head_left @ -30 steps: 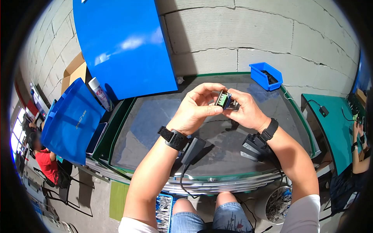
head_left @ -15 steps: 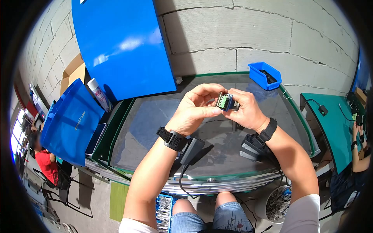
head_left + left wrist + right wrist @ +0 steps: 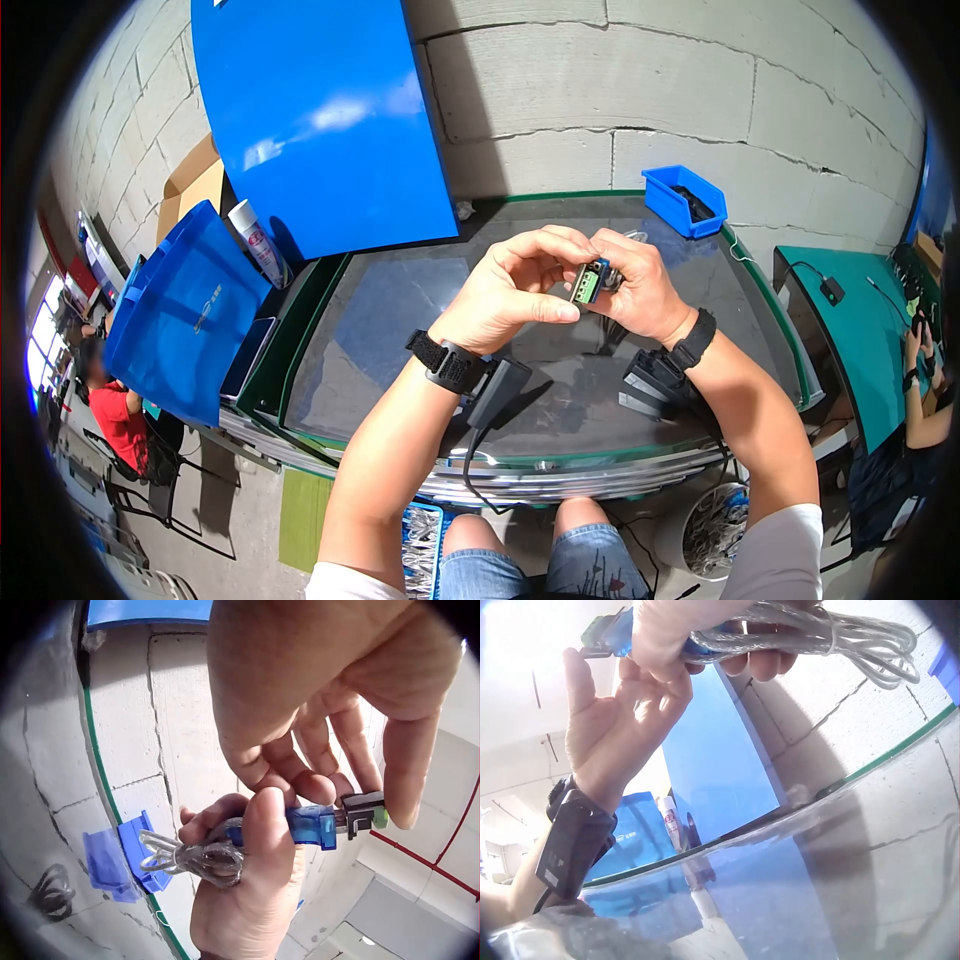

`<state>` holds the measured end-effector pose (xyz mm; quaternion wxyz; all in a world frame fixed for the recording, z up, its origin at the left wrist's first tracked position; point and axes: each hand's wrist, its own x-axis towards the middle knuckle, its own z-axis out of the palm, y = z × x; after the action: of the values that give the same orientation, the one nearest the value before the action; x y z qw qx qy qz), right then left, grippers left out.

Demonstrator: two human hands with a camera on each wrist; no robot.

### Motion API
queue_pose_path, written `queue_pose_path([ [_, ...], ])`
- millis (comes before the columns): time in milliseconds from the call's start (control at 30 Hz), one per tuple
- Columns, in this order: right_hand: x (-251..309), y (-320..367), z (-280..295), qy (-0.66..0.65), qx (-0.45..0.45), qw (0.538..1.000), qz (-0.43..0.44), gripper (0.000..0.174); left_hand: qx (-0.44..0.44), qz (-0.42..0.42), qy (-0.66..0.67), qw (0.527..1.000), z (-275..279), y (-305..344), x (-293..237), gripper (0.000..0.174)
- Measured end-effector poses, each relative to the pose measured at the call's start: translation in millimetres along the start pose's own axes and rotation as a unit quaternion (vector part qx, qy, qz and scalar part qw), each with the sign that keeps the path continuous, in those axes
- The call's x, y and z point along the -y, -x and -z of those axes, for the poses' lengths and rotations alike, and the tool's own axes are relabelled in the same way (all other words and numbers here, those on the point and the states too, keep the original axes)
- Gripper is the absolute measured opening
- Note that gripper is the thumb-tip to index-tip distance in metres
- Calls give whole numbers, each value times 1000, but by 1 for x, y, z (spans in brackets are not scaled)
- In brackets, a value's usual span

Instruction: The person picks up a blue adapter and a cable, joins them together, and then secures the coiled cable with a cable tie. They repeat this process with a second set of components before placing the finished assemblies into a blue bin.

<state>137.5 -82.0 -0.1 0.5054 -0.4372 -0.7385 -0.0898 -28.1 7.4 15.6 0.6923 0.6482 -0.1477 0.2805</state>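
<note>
In front of my chest, above the dark tabletop, both hands meet at a small green terminal block adapter (image 3: pixel 588 287). My left hand (image 3: pixel 490 300) pinches it, with the thumb at its green end and fingertips at the other side. My right hand (image 3: pixel 650 288) grips a translucent blue plug (image 3: pixel 311 829) between thumb and fingers. A metal connector shell shows between the blue plug and the black-and-green adapter in the left wrist view. A tied coil of clear, silvery cable (image 3: pixel 840 634) hangs from the right hand's grip, and the palm hides part of the plug.
At the table's back right stands a blue bin (image 3: pixel 685 203) with black items. To the left are a tall blue panel (image 3: pixel 320 120), a spray can (image 3: pixel 258 243) and a blue folder (image 3: pixel 190 310). A bucket of cables (image 3: pixel 715 530) stands below, right of the knees.
Both hands have shifted slightly down and right with the adapter and plug. The green face has tilted, and the cable coil now shows behind the right hand.
</note>
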Motion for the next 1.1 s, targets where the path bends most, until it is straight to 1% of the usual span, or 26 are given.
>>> queue_pose_path([
  [233,4,0,2,8,2,1000,-7,41,1,-5,-4,1000,-2,0,-1,45],
  [300,7,-2,2,2,6,1000,-6,23,1,-11,-7,1000,-1,0,0,46],
  [333,6,-1,2,2,6,1000,-6,23,1,-12,-7,1000,-1,0,1,46],
  [400,3,-1,1,4,2,1000,-11,42,4,-14,-12,1000,1,0,2,45],
  [533,2,-1,3,22,-3,1000,-12,41,1,-12,-14,1000,-1,1,0,44],
  [600,1,-2,5,81,-26,996,2,38,-56,1,14,998,-3,0,-1,44],
  [633,1,-2,7,119,-24,993,-14,36,-76,0,8,997,-2,0,0,46],
  [667,2,-2,9,119,-25,993,-14,36,-76,0,8,997,-3,0,0,46],
  [733,1,-3,12,170,-25,985,-35,33,-147,50,-20,988,-6,0,-2,45],
  [767,2,-3,13,185,-29,981,-40,30,-161,61,-36,984,-4,0,1,41],
  [800,2,-3,14,185,-29,981,-40,30,-161,62,-36,984,-2,-1,3,41],
  [867,3,-3,15,236,-22,970,-47,27,-175,67,-52,981,-1,-2,6,36],
  [900,4,-3,14,235,-22,971,-48,27,-176,67,-52,981,-1,-2,7,36],
  [967,4,-2,13,278,-9,960,-44,25,-187,81,-64,977,0,-1,9,34],
  [1100,2,2,11,288,0,957,-32,25,-209,98,-63,971,2,-2,13,29],
])
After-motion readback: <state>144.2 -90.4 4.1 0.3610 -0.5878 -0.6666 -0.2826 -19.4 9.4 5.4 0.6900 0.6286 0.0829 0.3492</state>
